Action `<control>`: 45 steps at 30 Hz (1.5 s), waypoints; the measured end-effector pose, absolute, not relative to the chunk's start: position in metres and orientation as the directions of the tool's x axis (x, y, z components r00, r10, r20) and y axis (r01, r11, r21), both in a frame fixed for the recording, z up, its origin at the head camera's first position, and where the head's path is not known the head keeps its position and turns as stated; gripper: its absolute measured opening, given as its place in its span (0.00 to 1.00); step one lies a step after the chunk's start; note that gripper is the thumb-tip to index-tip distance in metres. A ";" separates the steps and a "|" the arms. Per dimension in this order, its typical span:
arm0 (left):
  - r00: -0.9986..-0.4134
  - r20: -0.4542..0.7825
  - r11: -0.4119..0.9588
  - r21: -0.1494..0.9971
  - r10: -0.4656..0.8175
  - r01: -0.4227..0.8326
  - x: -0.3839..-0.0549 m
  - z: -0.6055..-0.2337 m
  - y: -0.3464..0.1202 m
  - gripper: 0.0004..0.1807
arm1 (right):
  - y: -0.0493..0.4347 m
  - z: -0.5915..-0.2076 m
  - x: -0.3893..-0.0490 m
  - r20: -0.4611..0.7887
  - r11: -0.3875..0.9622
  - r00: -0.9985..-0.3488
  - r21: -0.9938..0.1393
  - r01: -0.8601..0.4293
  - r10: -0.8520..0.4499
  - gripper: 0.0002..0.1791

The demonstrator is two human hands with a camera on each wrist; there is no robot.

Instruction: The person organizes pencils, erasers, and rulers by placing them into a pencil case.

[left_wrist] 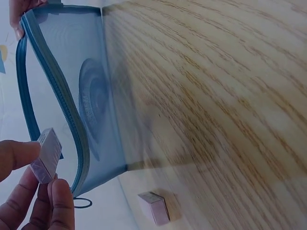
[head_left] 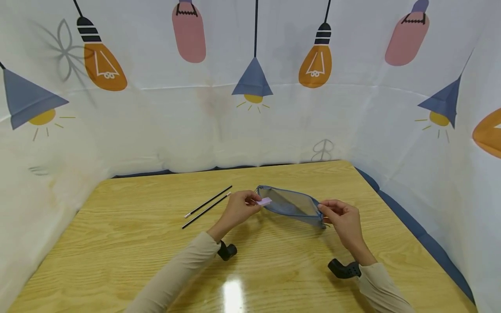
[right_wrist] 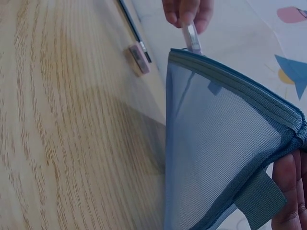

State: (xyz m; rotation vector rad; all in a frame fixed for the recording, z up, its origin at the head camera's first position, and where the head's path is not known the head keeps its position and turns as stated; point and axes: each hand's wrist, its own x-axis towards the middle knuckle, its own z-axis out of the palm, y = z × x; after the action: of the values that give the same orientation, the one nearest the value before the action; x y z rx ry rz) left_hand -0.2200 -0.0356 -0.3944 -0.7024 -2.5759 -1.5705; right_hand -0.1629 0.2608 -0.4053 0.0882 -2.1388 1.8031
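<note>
Between thumb and fingers, my left hand (head_left: 241, 208) pinches a small pale lilac eraser (left_wrist: 47, 155) with print on its side. That eraser is at the open mouth of a blue mesh zipper pouch (head_left: 291, 206). The pouch stands on its side edge, its zipper parted into a wide gap. My right hand (head_left: 344, 219) grips the pouch by its right corner, near a fabric tab (right_wrist: 261, 200). A round dark mark (left_wrist: 94, 103) shows on the mesh in the left wrist view. A second pinkish eraser (left_wrist: 154, 208) lies on the table, hidden in the head view.
Two black pencils (head_left: 207, 202) with pale ends lie side by side on the wooden table (head_left: 117, 243), left of my left hand. A white curtain (head_left: 235, 126) printed with lamps and bulbs hangs behind the table and along its sides.
</note>
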 end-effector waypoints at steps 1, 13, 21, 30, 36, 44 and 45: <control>-0.896 0.266 0.380 0.835 0.356 0.399 -0.220 -0.395 -0.035 0.06 | 0.261 -0.405 -0.163 0.296 0.192 -0.940 -0.945 -0.263 0.168 0.13; -0.884 0.261 0.370 0.835 0.387 0.408 -0.225 -0.396 -0.029 0.07 | 0.262 -0.404 -0.164 0.295 0.206 -0.942 -0.943 -0.261 0.162 0.13; -0.875 0.267 0.366 0.829 0.403 0.422 -0.225 -0.396 -0.020 0.07 | 0.263 -0.405 -0.163 0.286 0.218 -0.944 -0.944 -0.249 0.162 0.13; -0.863 0.284 0.362 0.819 0.418 0.445 -0.227 -0.398 -0.014 0.07 | 0.262 -0.403 -0.162 0.285 0.221 -0.945 -0.943 -0.247 0.163 0.13; -0.852 0.300 0.372 0.801 0.428 0.469 -0.232 -0.399 -0.010 0.07 | 0.261 -0.402 -0.162 0.280 0.220 -0.946 -0.945 -0.242 0.166 0.13; -0.833 0.318 0.374 0.780 0.453 0.501 -0.233 -0.399 -0.006 0.07 | 0.261 -0.403 -0.160 0.287 0.227 -0.944 -0.942 -0.248 0.162 0.13; -0.830 0.321 0.379 0.774 0.455 0.507 -0.234 -0.399 -0.005 0.07 | 0.261 -0.403 -0.160 0.292 0.228 -0.943 -0.940 -0.253 0.162 0.13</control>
State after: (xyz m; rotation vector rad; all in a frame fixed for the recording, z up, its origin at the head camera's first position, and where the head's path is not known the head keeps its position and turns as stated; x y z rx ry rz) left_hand -0.2336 -0.0051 -0.3987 -0.8953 -2.5633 -1.4691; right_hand -0.1602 0.2610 -0.4025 0.0844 -2.1786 1.7668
